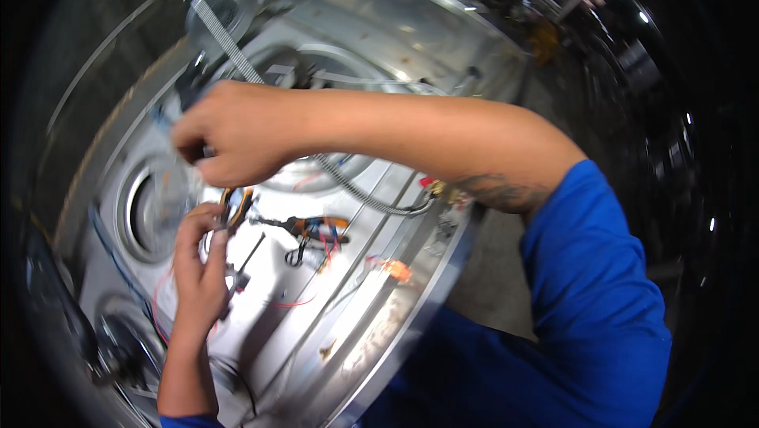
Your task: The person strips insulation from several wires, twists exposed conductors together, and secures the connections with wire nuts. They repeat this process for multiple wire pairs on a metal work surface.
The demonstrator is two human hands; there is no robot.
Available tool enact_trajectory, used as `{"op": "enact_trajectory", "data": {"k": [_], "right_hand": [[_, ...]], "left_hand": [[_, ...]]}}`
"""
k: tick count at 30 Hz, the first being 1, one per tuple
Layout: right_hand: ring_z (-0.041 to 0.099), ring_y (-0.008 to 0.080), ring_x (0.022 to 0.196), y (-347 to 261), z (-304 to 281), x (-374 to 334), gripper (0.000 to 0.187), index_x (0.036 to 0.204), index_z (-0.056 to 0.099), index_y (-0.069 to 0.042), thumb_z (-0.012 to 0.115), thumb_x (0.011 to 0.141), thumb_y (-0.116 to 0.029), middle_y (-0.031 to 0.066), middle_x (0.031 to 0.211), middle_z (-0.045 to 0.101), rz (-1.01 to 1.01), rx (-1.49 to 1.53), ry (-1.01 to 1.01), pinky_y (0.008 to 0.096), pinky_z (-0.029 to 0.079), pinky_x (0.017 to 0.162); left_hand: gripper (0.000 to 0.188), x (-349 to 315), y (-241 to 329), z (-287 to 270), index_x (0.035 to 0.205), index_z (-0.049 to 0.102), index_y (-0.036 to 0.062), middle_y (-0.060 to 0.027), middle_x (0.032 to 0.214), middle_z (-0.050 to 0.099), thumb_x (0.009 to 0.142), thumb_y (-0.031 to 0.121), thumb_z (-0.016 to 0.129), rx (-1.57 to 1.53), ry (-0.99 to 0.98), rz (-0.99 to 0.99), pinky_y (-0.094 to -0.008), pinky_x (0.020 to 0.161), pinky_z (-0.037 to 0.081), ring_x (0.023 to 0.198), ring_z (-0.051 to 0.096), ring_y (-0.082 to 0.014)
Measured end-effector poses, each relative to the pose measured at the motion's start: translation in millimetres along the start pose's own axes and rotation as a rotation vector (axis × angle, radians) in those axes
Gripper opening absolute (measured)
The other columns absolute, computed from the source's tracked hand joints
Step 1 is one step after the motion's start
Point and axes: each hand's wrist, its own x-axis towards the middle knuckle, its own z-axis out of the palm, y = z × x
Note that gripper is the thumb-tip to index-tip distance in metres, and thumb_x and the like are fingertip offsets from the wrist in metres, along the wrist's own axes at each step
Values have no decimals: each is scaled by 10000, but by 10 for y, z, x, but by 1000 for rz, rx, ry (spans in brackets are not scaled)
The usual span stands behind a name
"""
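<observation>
My left hand (200, 270) is closed at the lower left, its fingers round a pair of orange-and-black handled pliers (239, 202). My right hand (245, 131) reaches across above it, with the fingers curled in. A small dark gap shows at its fingertips, and whatever they grip is hidden and blurred. Just to the right of my left hand, another pair of orange-and-black pliers (320, 228) lies on the pale metal panel (273, 317). A thin dark rod (254, 249) and thin red wire (294, 303) lie close by.
Round openings, one with a pale ring (129, 218), break up the panel. A ribbed grey hose (356, 191) curves under my right forearm. An orange piece (395, 270) sits near the panel's right edge. Blue tubing (118, 254) runs along the left, and a dark cluttered area lies beyond.
</observation>
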Motion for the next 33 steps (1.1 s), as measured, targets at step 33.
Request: {"op": "enact_trajectory", "data": {"k": [33], "right_hand": [[629,95,827,3867,-2649,-4733,111,1029,647,-24,687,939,-74,17,919,688,398,377,1304,265,513,772]], "left_hand": [[368,33,2577,2167,1202,674,-31,-157,1190,685,877,127,738,542,958,-879,-398,958,503,1070,629,-289]]}}
